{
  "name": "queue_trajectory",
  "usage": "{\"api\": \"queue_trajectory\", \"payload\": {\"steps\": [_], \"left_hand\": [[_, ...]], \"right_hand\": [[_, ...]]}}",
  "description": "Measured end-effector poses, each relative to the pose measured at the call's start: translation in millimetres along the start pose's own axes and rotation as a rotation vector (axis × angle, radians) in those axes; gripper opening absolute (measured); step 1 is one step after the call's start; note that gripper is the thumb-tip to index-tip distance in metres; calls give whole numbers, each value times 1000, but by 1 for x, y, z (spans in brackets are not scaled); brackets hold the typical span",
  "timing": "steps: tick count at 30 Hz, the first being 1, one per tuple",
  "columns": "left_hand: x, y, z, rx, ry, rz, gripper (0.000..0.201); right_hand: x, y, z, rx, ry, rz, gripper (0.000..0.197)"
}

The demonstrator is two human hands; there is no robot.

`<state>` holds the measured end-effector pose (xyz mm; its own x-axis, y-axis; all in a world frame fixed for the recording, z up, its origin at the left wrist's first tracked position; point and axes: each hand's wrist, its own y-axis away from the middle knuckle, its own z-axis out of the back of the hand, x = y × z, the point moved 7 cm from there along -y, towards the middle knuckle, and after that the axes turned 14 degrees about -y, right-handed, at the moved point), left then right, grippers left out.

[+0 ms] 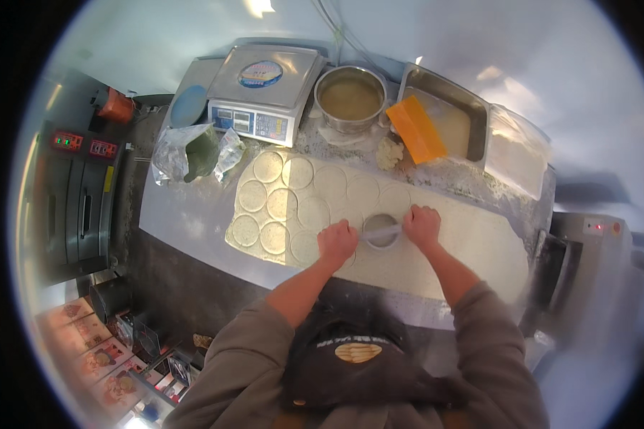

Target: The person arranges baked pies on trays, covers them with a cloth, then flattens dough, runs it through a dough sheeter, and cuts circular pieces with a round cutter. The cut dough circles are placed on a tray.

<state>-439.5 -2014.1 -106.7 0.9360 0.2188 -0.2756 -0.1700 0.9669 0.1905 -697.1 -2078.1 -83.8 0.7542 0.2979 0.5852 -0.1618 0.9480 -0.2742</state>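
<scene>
A wide sheet of rolled dough lies over the worktop, with several round outlines cut into its left and middle parts. On the dough in front of me stands a round dough cutter, a metal ring with a pale bar across it. My left hand is closed at the bar's left end. Closed at the other end is my right hand. Fingers of both hands curl under, so their exact grip on the bar is partly hidden.
Along the back stand a weighing scale, a steel pot of cloudy liquid and a metal tray with an orange scraper. A dough lump sits nearby. An opened bag lies at left. Ovens stand far left.
</scene>
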Motion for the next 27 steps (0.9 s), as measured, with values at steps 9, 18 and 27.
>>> {"api": "queue_trajectory", "payload": {"steps": [9, 18, 27], "left_hand": [[17, 102, 23, 51, 192, -99, 25], [35, 112, 3, -1, 114, -78, 23], [34, 109, -2, -60, 53, -29, 24]], "right_hand": [[52, 79, 43, 29, -23, -59, 23], [58, 88, 25, 17, -5, -48, 20], [52, 80, 18, 124, 5, -113, 19]]}}
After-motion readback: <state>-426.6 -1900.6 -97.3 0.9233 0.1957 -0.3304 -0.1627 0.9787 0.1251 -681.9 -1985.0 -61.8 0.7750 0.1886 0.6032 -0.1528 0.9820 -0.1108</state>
